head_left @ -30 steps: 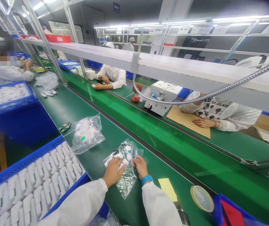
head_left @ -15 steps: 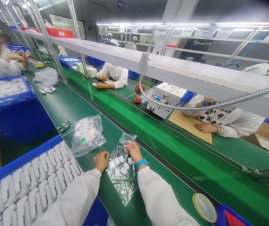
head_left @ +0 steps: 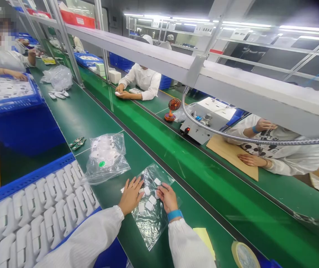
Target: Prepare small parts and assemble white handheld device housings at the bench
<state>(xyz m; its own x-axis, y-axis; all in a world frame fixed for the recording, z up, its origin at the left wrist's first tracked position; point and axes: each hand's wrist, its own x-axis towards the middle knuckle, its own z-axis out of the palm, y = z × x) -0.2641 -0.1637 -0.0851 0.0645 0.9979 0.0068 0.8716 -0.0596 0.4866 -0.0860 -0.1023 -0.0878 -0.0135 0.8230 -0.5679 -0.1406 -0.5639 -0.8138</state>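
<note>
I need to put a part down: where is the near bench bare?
Largest: between the clear bag of white parts and the loose white pieces. Smaller: between the blue wristband and yellow paper. Crowded: around the left hand and right hand, where the bag of white squares lies.

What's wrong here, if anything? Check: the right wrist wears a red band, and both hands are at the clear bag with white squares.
Wrong colour: the head view shows the right wristband is blue, not red. The rest holds: the left hand and right hand are at that clear bag.
</note>
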